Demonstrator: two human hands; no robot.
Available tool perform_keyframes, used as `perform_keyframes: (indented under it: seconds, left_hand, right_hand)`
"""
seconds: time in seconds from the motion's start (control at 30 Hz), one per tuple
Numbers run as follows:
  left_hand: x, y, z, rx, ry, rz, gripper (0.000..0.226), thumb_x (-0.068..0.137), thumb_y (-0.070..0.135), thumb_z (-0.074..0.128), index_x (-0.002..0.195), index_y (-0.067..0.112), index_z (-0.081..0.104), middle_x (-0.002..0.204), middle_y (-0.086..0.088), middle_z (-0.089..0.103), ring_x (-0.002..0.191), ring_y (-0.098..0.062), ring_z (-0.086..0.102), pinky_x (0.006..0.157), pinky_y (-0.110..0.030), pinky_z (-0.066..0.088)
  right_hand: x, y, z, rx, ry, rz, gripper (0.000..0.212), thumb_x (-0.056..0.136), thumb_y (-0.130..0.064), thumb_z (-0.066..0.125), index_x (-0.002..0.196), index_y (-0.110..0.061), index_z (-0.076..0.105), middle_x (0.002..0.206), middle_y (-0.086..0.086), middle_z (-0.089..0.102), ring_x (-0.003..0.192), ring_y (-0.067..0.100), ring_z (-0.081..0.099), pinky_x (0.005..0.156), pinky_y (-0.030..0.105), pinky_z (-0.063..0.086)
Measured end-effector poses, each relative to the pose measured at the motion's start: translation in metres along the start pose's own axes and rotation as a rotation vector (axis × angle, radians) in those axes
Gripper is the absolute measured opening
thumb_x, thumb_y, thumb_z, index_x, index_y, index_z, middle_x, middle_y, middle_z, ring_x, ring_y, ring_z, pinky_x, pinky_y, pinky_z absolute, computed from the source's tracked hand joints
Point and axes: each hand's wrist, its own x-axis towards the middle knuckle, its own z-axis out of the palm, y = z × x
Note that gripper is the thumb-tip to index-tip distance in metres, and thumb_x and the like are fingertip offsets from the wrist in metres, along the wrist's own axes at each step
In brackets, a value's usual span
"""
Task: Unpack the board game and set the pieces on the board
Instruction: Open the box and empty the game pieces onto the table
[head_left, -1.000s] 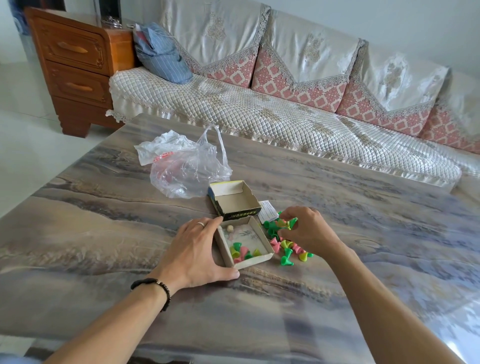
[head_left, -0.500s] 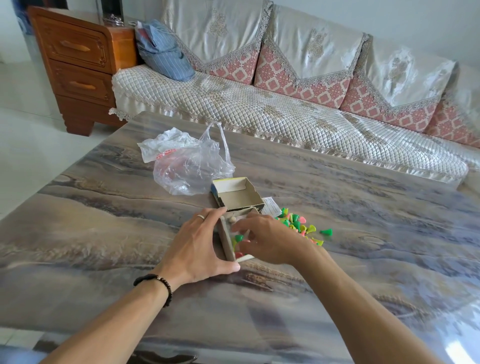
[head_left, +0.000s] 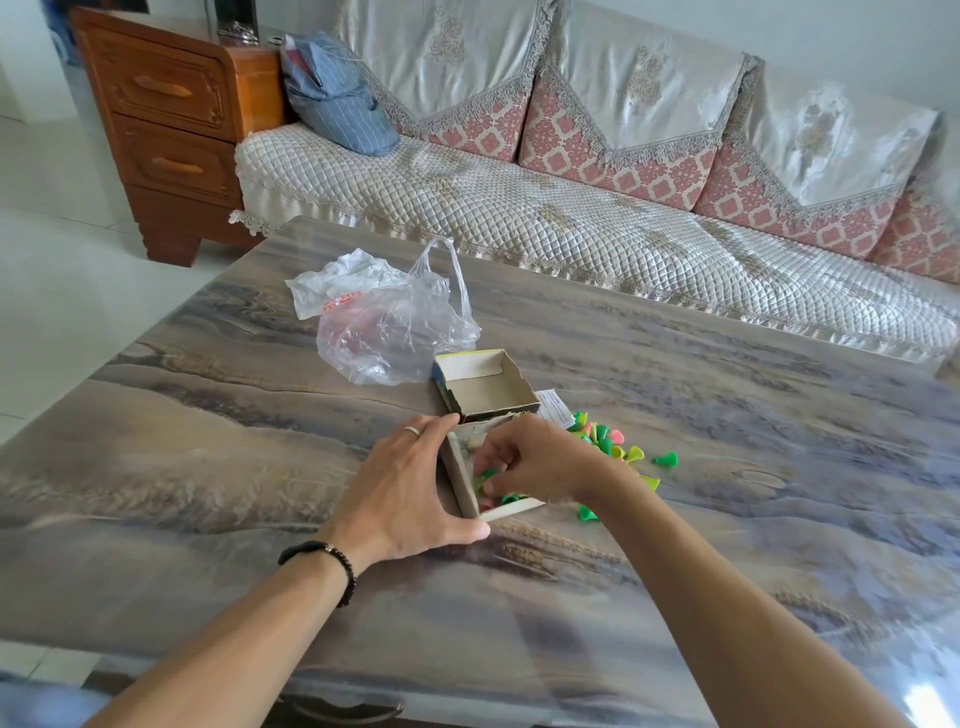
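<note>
Near the middle of the desk (head_left: 208, 467) sits a small open cardboard box tray (head_left: 465, 480), with a few green and pink cone-shaped game pieces (head_left: 491, 478) lying inside it. The left hand (head_left: 410, 488) braces the tray from its left side: the fingers lie straight along the wall, the thumb stretches across the near corner, and a ring shows on one finger. The right hand (head_left: 535, 460) reaches into the tray from the right with its fingers curled down onto the pieces; whether it actually pinches one cannot be told, since the fingertips cover them.

Just right of the tray, partly behind the right wrist, a loose pile of pieces (head_left: 605, 441) in green, pink and yellow lies on the desk. One green cone (head_left: 666, 459) stands a little apart on the right, and another green piece (head_left: 587, 513) shows just under the right forearm. Touching the tray's far edge is the other half of the box (head_left: 485, 384), open side up and showing a bare cardboard floor. A folded paper slip (head_left: 555, 408) pokes out beside it.

Farther back on the left lies a crumpled clear plastic bag (head_left: 389, 327). Beyond the desk runs a quilted sofa (head_left: 571, 223) with pink patterned cushions, a blue striped cloth bundle (head_left: 337, 98) at its left end, and a wooden drawer cabinet (head_left: 166, 124) beside it.
</note>
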Motion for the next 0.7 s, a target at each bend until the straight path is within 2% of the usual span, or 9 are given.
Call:
perform_keyframes:
  seconds: [0.1, 0.27, 0.33, 0.43, 0.53, 0.7]
  left_hand:
    - [0.001, 0.0, 0.0, 0.0, 0.006, -0.001, 0.12, 0.046, 0.073, 0.069, 0.148, 0.022, 0.029, 0.144, 0.004, 0.04, 0.134, -0.014, 0.035, 0.11, -0.03, 0.031]
    - [0.001, 0.0, 0.0, 0.014, 0.002, -0.012, 0.12, 0.046, 0.073, 0.072, 0.147, 0.024, 0.029, 0.143, 0.006, 0.039, 0.131, -0.014, 0.039, 0.108, -0.029, 0.034]
    - [0.001, -0.001, 0.001, 0.015, 0.004, -0.021, 0.12, 0.044, 0.075, 0.069, 0.146, 0.025, 0.03, 0.142, 0.006, 0.04, 0.128, -0.015, 0.042, 0.106, -0.03, 0.036]
    - [0.001, -0.001, 0.001, 0.012, 0.004, -0.023, 0.12, 0.044, 0.075, 0.07, 0.146, 0.026, 0.029, 0.141, 0.006, 0.04, 0.127, -0.017, 0.043, 0.105, -0.031, 0.037]
    - [0.001, -0.001, 0.001, 0.006, 0.008, -0.014, 0.121, 0.045, 0.073, 0.071, 0.147, 0.025, 0.029, 0.14, 0.005, 0.04, 0.127, -0.017, 0.042, 0.105, -0.031, 0.037]
    - [0.001, -0.002, 0.002, -0.019, 0.022, 0.0, 0.121, 0.044, 0.071, 0.074, 0.146, 0.025, 0.03, 0.139, 0.007, 0.041, 0.125, -0.015, 0.043, 0.102, -0.027, 0.034]
  right_hand:
    - [-0.001, 0.002, 0.002, 0.009, 0.074, -0.003, 0.015, 0.074, -0.01, 0.072, 0.085, -0.019, 0.074, 0.071, -0.009, 0.06, 0.06, 0.003, 0.051, 0.058, 0.018, 0.042]
    - [-0.009, 0.004, -0.005, 0.064, 0.27, 0.007, 0.017, 0.078, -0.01, 0.069, 0.089, -0.021, 0.075, 0.072, -0.014, 0.062, 0.063, -0.003, 0.053, 0.062, 0.01, 0.041]
    - [-0.012, 0.01, -0.015, 0.125, 0.388, 0.049, 0.017, 0.077, -0.01, 0.069, 0.083, -0.026, 0.074, 0.068, -0.012, 0.06, 0.06, -0.001, 0.051, 0.06, 0.013, 0.041]
    - [-0.019, 0.029, -0.03, 0.186, 0.511, 0.108, 0.015, 0.077, -0.01, 0.072, 0.087, -0.021, 0.074, 0.073, -0.009, 0.066, 0.064, 0.002, 0.056, 0.065, 0.018, 0.044]
    - [-0.026, 0.049, -0.037, 0.136, 0.579, 0.198, 0.015, 0.079, -0.01, 0.071, 0.092, -0.018, 0.074, 0.082, -0.007, 0.069, 0.078, 0.007, 0.063, 0.074, 0.02, 0.049]
    - [-0.032, 0.068, -0.029, 0.064, 0.551, 0.265, 0.017, 0.079, -0.007, 0.068, 0.093, -0.016, 0.072, 0.08, -0.002, 0.066, 0.073, 0.015, 0.061, 0.058, 0.018, 0.046]
